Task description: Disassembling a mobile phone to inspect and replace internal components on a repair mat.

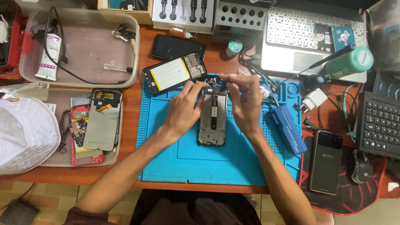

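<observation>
An opened phone frame (212, 118), back cover off and internals exposed, lies lengthwise at the centre of a blue work mat (200, 162) on a wooden table (141, 58). The left hand (183, 110) rests on the frame's upper left edge, its fingers curled and pressing against the top of the frame, steadying it. The right hand (246, 102) sits at the frame's upper right, its fingers drawn together in a pinch around a small pale-tipped tool (232, 76) above the top end of the frame; what the tool's tip meets cannot be made out. Just beyond the hands, at the mat's far left corner, a second opened phone (175, 72) lies tilted, its yellow-edged battery showing, with a dark phone (177, 46) behind it. To the right of the frame a blue rectangular case (288, 129) lies on the mat, and a white charger plug (313, 100) stands near it. Farther right, a phone with a lit screen (326, 161) lies on a red-edged pad, next to a black keyboard (379, 125). A laptop (312, 37) and a green bottle (348, 62) occupy the far right. On the left, a tray (58, 158) holds dismantled phone parts (102, 121), beside a white cap (25, 135).
</observation>
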